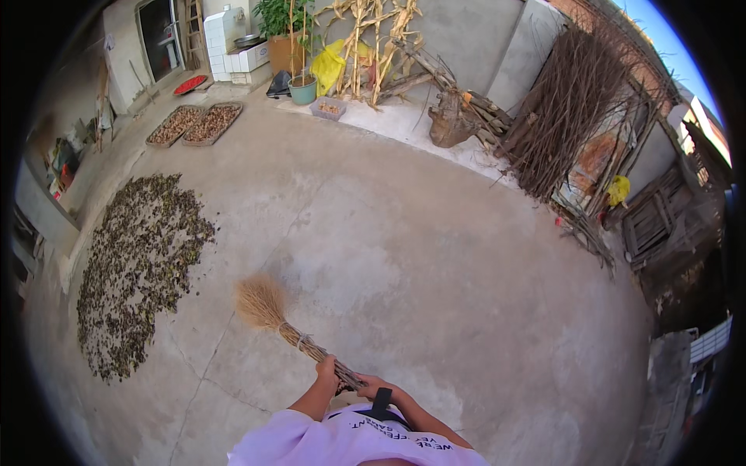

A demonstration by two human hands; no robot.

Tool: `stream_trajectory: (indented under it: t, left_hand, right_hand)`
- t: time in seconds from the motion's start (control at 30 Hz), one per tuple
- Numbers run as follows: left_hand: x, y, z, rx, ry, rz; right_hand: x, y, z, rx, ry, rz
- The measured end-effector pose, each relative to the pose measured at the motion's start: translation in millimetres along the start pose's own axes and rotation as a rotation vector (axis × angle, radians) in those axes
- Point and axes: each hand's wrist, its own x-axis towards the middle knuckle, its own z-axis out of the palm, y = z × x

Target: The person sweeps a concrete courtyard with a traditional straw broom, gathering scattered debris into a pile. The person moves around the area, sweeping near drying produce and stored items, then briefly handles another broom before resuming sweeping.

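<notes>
With both hands I hold a straw broom (309,346) out in front of me, its bundled stalks bound near the head. My left hand (328,371) grips the handle partway along, and my right hand (373,387) closes around it nearer my body. The tan bristles (262,302) fan out toward the upper left and look slightly blurred. Beneath them lies a cracked concrete floor (361,250); whether the tips touch it I cannot tell. To the left of the broom spreads a wide patch of small dark dried husks or fruits (145,250).
Two shallow trays of brown nuts or similar produce (213,123) and a tray of red produce (190,85) lie at the upper left. A plastic tub (328,109) and a potted plant (302,90) stand along the wall. Brushwood (562,105) and a stump (451,119) line the right side.
</notes>
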Motion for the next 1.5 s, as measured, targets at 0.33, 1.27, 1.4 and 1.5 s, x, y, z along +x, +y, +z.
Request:
stream_trajectory:
  t: [0.33, 1.27, 1.4, 1.5]
  left_hand:
    - [0, -23, 125, 0.437, -0.336, -0.027]
    - [92, -16, 280, 0.437, 0.001, 0.028]
    - [122, -13, 299, 0.217, -0.002, 0.034]
    - [110, -14, 355, 0.293, -0.11, 0.039]
  right_hand:
    - [-26, 4, -30, 0.248, 0.546, -0.065]
    - [40, -32, -282, 0.262, -0.005, 0.005]
    - [36, -76, -320, 0.143, -0.002, -0.002]
    - [34, -71, -334, 0.208, 0.156, 0.1]
